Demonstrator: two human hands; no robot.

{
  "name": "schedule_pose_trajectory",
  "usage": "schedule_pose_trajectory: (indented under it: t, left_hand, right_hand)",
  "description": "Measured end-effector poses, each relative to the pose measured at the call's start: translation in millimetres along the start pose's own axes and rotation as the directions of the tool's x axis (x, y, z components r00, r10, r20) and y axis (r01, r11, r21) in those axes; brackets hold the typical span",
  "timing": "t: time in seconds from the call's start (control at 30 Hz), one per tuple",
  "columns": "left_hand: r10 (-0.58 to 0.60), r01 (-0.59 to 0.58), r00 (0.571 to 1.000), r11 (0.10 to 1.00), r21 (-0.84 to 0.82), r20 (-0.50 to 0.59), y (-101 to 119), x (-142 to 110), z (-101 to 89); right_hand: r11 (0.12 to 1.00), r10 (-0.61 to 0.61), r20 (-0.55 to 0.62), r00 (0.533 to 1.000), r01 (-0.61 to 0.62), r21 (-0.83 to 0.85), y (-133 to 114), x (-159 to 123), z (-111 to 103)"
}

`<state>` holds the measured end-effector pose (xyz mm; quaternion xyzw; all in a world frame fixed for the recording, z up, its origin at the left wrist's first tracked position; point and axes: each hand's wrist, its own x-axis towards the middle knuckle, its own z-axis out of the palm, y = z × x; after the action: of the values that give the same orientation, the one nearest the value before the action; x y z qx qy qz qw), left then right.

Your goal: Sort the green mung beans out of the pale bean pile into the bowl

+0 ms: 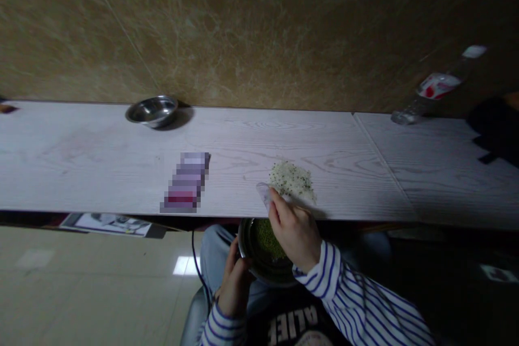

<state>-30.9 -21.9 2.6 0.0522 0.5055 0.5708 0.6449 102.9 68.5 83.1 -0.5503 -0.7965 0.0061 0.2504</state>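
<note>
Hands at a bowl of green beans and a pile of white grains.

The left hand (235, 281) grips the rim of the bowl (244, 243), held over the lap just below the desk (239, 173) edge, with the beans (266, 239) inside. The right hand (295, 227), above the bowl, pinches a clear plastic piece (264, 192) at the near-left side of the pile (292, 179), which is white dotted with green and lies on the desk. Left of it is a pixelated item (186, 183); an empty metal dish (152, 112) sits near the wall (227, 32).

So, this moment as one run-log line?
left hand: on bowl of green beans; right hand: clear plastic piece at grain pile; steel basin: near wall
</note>
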Motion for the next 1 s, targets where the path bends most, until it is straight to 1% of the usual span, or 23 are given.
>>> schedule_pose_trajectory:
  t: [0.13, 0.3, 0.47, 0.57, 0.63, 0.8, 0.9, 1.0]
  left_hand:
    - [-0.004, 0.003, 1.0, 1.0, 0.029, 0.013, -1.2, 1.3, 0.7]
    - [0.002, -0.002, 1.0, 1.0, -0.019, 0.031, -3.0, 1.6, 3.4]
    - [0.008, -0.008, 1.0, 1.0, 0.0, 0.012, -4.7, 1.6, 4.5]
    - [0.003, -0.003, 1.0, 1.0, 0.027, 0.013, -5.8, 1.5, 4.7]
    - [0.0, -0.001, 1.0, 0.999, 0.04, 0.019, -6.3, 1.2, 5.1]
    - [0.014, -0.014, 1.0, 0.999, 0.045, 0.016, -5.4, -1.1, 7.6]
    - [0.018, -0.02, 0.999, 0.999, 0.039, 0.029, -4.5, -2.1, 9.1]
    - [0.022, -0.023, 0.999, 0.999, 0.023, 0.04, -4.5, -2.4, 9.8]
  right_hand:
    - [0.999, 0.037, -0.029, 0.999, -0.038, -0.037, 12.3, -1.0, -5.5]
    - [0.996, 0.058, -0.079, 0.995, -0.063, -0.059, 28.6, 3.6, -14.2]
    - [0.994, 0.069, -0.051, 0.996, -0.073, -0.078, 40.9, 9.5, -20.8]
    - [0.999, 0.027, -0.054, 0.998, -0.029, -0.039, 48.4, 11.3, -26.5]
    - [1.0, -0.01, -0.08, 0.997, 0.008, -0.017, 54.9, 10.5, -31.5]
    - [0.999, -0.046, -0.124, 0.991, 0.042, -0.033, 70.8, 0.7, -43.7]
    - [0.992, -0.124, -0.161, 0.979, 0.12, -0.033, 73.1, -6.0, -48.3]
    - [0.981, -0.192, -0.18, 0.965, 0.191, -0.023, 69.9, -8.5, -51.3]
